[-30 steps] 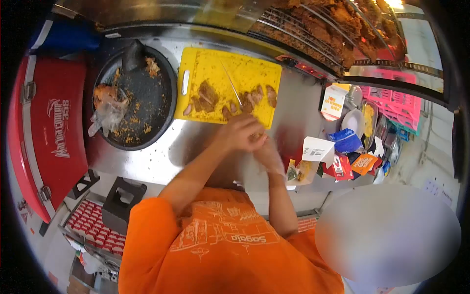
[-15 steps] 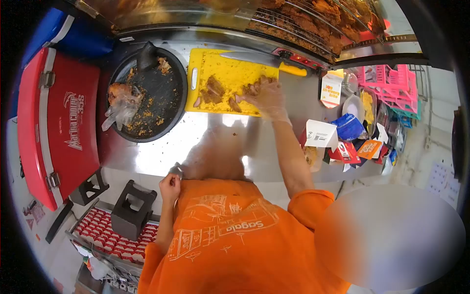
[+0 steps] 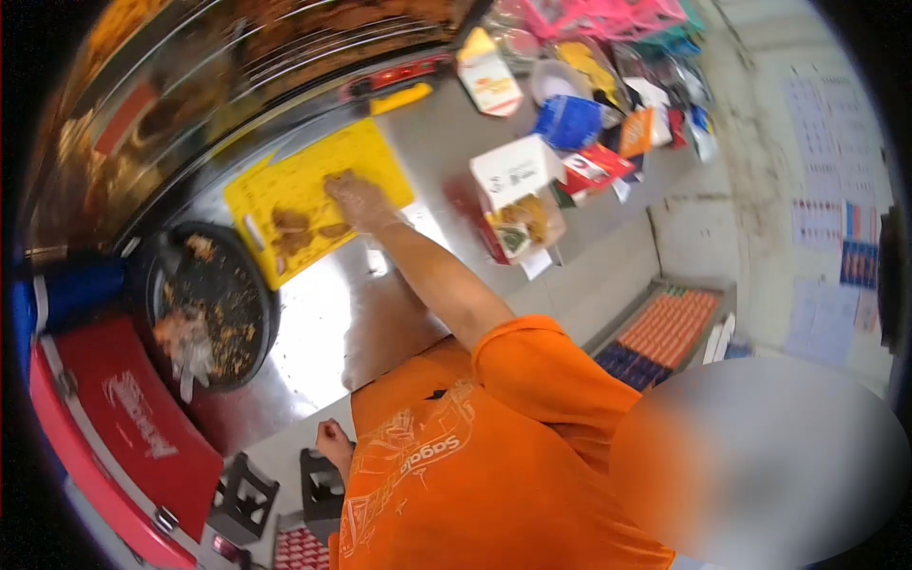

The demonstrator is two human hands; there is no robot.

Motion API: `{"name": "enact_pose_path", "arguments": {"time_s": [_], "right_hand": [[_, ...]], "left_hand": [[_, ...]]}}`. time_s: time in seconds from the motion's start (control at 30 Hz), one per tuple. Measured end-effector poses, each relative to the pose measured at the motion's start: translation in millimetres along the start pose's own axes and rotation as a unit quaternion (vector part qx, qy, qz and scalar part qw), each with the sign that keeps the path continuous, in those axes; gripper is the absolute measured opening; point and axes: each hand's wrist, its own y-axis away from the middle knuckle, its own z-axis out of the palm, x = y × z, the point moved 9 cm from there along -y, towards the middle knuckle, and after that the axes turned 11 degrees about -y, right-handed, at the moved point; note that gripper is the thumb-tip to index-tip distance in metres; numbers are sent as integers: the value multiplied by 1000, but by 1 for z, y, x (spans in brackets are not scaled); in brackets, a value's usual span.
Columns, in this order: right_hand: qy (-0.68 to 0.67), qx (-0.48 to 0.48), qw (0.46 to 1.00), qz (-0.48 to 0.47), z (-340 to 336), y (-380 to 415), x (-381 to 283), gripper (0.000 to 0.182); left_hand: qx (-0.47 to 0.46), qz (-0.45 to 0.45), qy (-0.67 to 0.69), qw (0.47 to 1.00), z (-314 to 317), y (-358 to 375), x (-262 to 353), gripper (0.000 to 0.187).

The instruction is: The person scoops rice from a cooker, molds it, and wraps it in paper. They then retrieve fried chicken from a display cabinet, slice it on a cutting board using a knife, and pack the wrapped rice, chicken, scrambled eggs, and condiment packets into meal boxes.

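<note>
My right hand (image 3: pixel 362 201), in a clear plastic glove, is over the yellow cutting board (image 3: pixel 380 157) with its fingers curled down around brown pieces of meat, mostly hidden under them. More sliced meat (image 3: pixel 292 231) lies on the board to its left. A knife with a yellow handle (image 3: pixel 400 98) rests along the board's far edge. My left hand (image 3: pixel 332 443) is closed, low beside my orange shirt, away from the counter; what it holds, if anything, is hidden.
Left of the board is a round black tray (image 3: pixel 261 328) with crumbs and a crumpled plastic bag (image 3: pixel 193 356). A red cooler (image 3: pixel 128 408) stands at the near left. An open food box (image 3: pixel 518 176) and several packets sit at right. A heated display case (image 3: pixel 323 47) lines the back.
The view has turned and shifted to the right, bringing the open food box and right wall more into view. My right hand stays over the board; my left stays closed and low.
</note>
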Motion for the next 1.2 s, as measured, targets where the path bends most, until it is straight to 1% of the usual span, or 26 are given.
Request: {"name": "enact_pose_path", "arguments": {"time_s": [0.1, 0.2, 0.27, 0.3, 0.33, 0.37, 0.4, 0.43, 0.5, 0.57, 0.67, 0.7, 0.73, 0.77, 0.8, 0.83, 0.87, 0.9, 0.93, 0.97, 1.0, 1.03, 1.07, 1.13, 1.17, 1.2], "right_hand": [[-292, 58, 950, 92, -31, 8, 35, 39], [-544, 27, 800, 251, -91, 79, 37, 32], [-462, 123, 860, 178, -173, 139, 55, 32], [-603, 156, 725, 294, -201, 186, 75, 35], [-510, 237, 795, 226, -239, 227, 130, 34], [-575, 290, 736, 209, -294, 259, 146, 32], [-450, 356, 807, 140, -360, 287, 184, 28], [-385, 421, 810, 133, -417, 315, 217, 25], [-194, 470, 830, 227, -500, 363, 342, 17], [-25, 366, 913, 179, -562, 348, 396, 18], [210, 125, 942, 230, -570, 299, 484, 31], [21, 196, 931, 306, -577, 303, 513, 31], [-170, 255, 876, 372, -574, 303, 531, 32], [25, 160, 908, 387, -576, 294, 524, 33], [224, 72, 894, 381, -578, 285, 515, 35], [337, 208, 905, 156, -569, 317, 575, 39], [149, 237, 935, 216, -583, 290, 486, 40], [-32, 289, 919, 268, -599, 259, 373, 41], [-85, 327, 916, 216, -568, 221, 317, 36], [-142, 366, 903, 177, -540, 200, 270, 31], [-195, 407, 879, 151, -516, 189, 236, 27], [-241, 455, 846, 139, -494, 180, 215, 24], [-315, 344, 878, 107, -425, 148, 212, 14], [-378, 120, 911, 111, -252, 93, 132, 21], [-254, 34, 966, 38, -191, 73, 76, 32], [-132, -31, 989, -55, -129, 58, 19, 44]], "left_hand": [[19, 27, -30, 999, 3, -13, 7, 27], [-2, 41, -34, 999, 22, -19, 19, 28], [-3, 49, -24, 999, 48, -25, 22, 29], [35, 80, 24, 996, 59, -25, 29, 29], [14, 54, 50, 997, 74, -20, 25, 30], [-5, 40, 42, 998, 91, -13, 15, 31], [-24, 26, 34, 999, 108, -5, 6, 32], [-41, 21, -7, 999, 135, -3, 1, 34], [-61, 53, -30, 996, 159, -5, 45, 35], [-82, 68, -63, 992, 153, 13, 71, 36], [-108, 70, -102, 986, 157, 55, 95, 37], [-114, 25, 11, 993, 159, 50, 97, 38], [-111, -20, 125, 986, 161, 46, 95, 38], [-115, -76, 174, 975, 157, 44, 77, 38], [-109, -138, 226, 958, 152, 63, 57, 37], [-84, -86, 117, 986, 145, 84, 59, 36], [-49, -51, 6, 997, 143, 101, 58, 34], [22, -189, -54, 980, 136, 139, 79, 34], [-19, -153, -84, 984, 153, 149, 77, 34], [-62, -254, -84, 962, 168, 167, 70, 37], [-92, -241, -42, 965, 197, 179, 45, 40], [-119, -235, -81, 961, 202, 189, 64, 43], [-105, -229, -53, 966, 211, 194, 72, 41], [-86, -230, 18, 969, 228, 198, 89, 39], [-80, -237, 61, 966, 236, 197, 96, 37], [-95, -247, 94, 960, 220, 193, 117, 35]]}}
